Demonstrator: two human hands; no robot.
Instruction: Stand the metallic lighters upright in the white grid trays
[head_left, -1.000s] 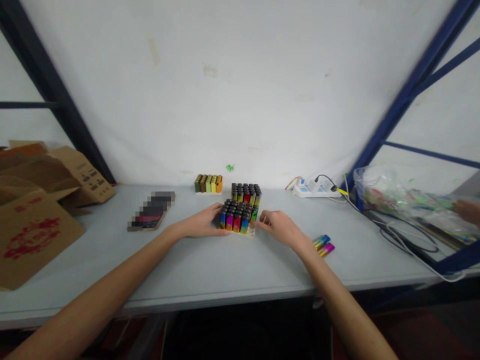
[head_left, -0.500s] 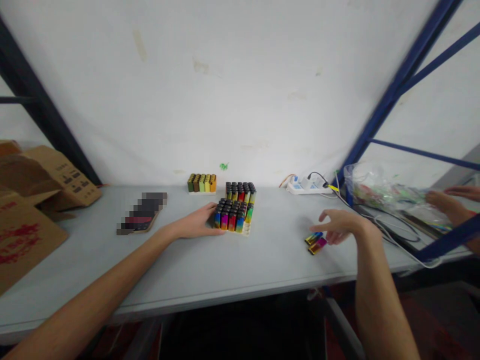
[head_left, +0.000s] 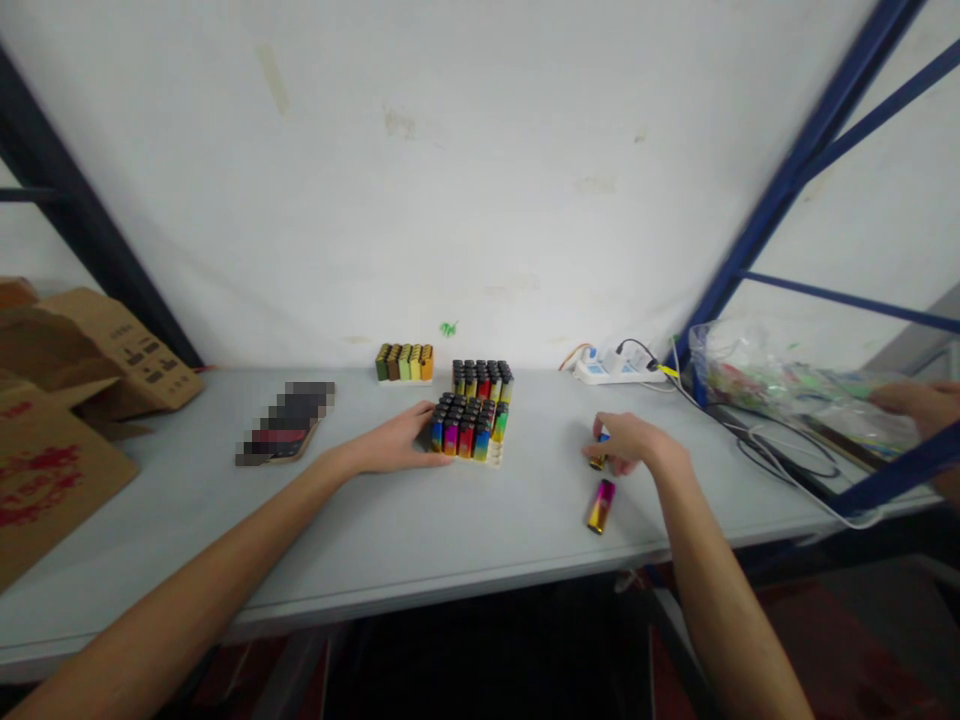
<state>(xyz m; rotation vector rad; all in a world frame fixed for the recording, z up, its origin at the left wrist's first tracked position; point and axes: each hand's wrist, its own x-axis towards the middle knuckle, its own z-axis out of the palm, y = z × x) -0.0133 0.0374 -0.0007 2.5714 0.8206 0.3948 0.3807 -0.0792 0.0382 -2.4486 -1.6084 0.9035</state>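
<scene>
My left hand [head_left: 409, 437] grips the left side of a pale tray [head_left: 495, 455] filled with upright multicoloured lighters [head_left: 466, 438]; the tray's right front corner has bare slots. Behind it stands another block of black-topped lighters [head_left: 482, 380]. Over the table to the right, my right hand [head_left: 619, 443] has its fingers closed on a blue and gold lighter [head_left: 598, 458], partly hidden by the fingers. A magenta and gold lighter [head_left: 601, 506] lies on the table just in front of that hand.
Near the wall sit a block of green, yellow and orange lighters [head_left: 405, 363] and a white power strip [head_left: 615, 370] with cables. A phone [head_left: 289, 425] and cardboard boxes [head_left: 56, 460] are at left. Plastic bags [head_left: 780, 390] and another person's hand [head_left: 911, 400] are at right.
My right hand has moved left and closed on the blue lighter, which is now apart from the magenta one. The magenta lighter has shifted left and turned. My left hand stays at the tray.
</scene>
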